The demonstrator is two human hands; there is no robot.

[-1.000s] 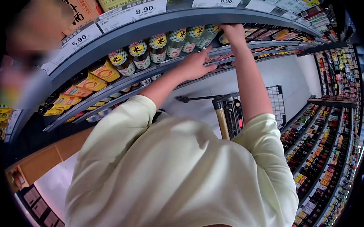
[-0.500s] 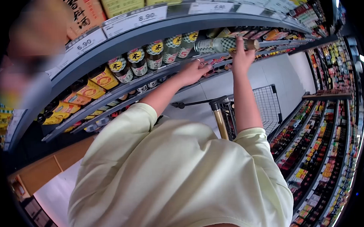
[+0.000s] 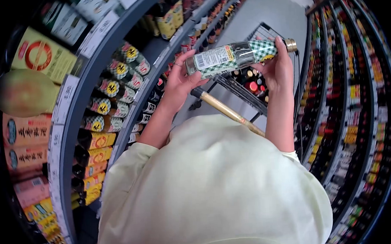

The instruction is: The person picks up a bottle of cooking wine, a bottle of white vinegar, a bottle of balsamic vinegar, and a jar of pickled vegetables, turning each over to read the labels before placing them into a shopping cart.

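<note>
I hold a bottle (image 3: 238, 55) with a green checked label and a gold cap sideways in front of me, above the shopping cart (image 3: 246, 87). My right hand (image 3: 278, 70) grips its neck end near the cap. My left hand (image 3: 178, 81) supports its base end, fingers spread against the white barcode label. More bottles of the same checked kind (image 3: 115, 88) stand in a row on the shelf to my left.
Grey shelves (image 3: 78, 90) with price tags curve along my left, stocked with bottles and yellow boxes (image 3: 40, 59). The cart's wooden handle (image 3: 228, 112) and wire basket hold several items. Another stocked shelf run (image 3: 348, 115) lines the right side of the aisle.
My right hand pulled the checked bottle off the shelf and brought it down over the cart. My left hand left the shelf edge and took the bottle's base. My view turned towards the aisle.
</note>
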